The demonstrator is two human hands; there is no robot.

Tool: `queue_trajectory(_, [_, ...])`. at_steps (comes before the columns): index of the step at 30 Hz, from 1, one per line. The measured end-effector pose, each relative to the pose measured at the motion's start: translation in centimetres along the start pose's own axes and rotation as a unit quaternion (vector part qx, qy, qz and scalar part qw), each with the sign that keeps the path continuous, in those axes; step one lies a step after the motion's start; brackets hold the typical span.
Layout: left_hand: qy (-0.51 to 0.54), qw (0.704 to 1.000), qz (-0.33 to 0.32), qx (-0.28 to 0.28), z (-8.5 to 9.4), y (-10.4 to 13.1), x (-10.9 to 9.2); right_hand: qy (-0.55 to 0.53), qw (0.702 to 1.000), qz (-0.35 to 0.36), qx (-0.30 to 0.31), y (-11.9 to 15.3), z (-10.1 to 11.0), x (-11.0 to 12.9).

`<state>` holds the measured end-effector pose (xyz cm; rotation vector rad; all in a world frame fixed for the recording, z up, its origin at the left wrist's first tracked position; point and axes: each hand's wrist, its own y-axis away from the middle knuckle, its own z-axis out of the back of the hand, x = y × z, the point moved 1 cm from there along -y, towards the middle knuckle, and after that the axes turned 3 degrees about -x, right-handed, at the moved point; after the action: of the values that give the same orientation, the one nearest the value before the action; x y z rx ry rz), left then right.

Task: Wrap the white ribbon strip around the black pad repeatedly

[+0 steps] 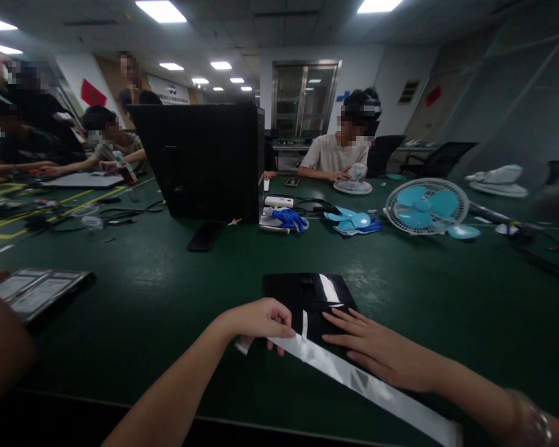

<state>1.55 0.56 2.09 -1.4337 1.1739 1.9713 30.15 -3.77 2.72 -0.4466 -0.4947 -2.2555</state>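
My left hand (268, 323) pinches a long, flat, shiny white strip (354, 375) between thumb and fingers. The strip slants down to the right toward the bottom edge of the view, and a short end of it shows left of my fingers. Under both hands lies a glossy black panel-like device (282, 287), flat on the green table (168, 366). My right hand (372, 344) rests on that device with fingers spread, just above the strip. A small white piece (304, 323) stands out against the black surface between my hands. What the strip belongs to cannot be made out.
Ahead stand a large black monitor (205, 161) and a phone (204, 236). Farther right are blue gloves (289, 219), blue fan blades (349, 218) and a fan grille (427, 206). A metal-framed unit (40, 288) lies left, beside another person's arm (2, 347). A person (335, 152) sits opposite.
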Motion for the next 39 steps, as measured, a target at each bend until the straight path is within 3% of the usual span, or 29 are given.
queue_trajectory(3, [-0.005, 1.000, 0.006, -0.017, 0.1, -0.2, 0.3, -0.018, 1.000, -0.019, 0.001, 0.2, 0.3, 0.2])
queue_trajectory(8, [-0.004, 0.995, -0.017, -0.100, 0.6, -0.9, 1.2, -0.091, 0.991, -0.066, -0.073, 0.3, 0.7, 1.2])
queue_trajectory(13, [-0.005, 0.991, -0.022, -0.131, 0.4, -1.6, 1.6, 0.073, 0.989, -0.004, -0.131, -0.7, 0.5, 1.5])
queue_trajectory(19, [-0.239, 0.940, -0.014, -0.244, 0.4, -1.4, 1.0, 0.174, 0.975, 0.004, -0.137, -1.9, 0.3, 0.0])
queue_trajectory(30, [-0.362, 0.893, -0.023, -0.267, -0.5, -0.5, -0.1, 0.233, 0.964, -0.001, -0.129, -1.3, -0.4, -0.8])
queue_trajectory(34, [-0.392, 0.885, 0.001, -0.252, -0.6, -0.6, -0.1, 0.235, 0.964, -0.006, -0.124, -1.4, -0.5, -0.8])
queue_trajectory(39, [-0.394, 0.875, 0.026, -0.281, -0.7, -0.6, -0.4, 0.217, 0.969, 0.003, -0.119, -1.5, 0.0, 0.2])
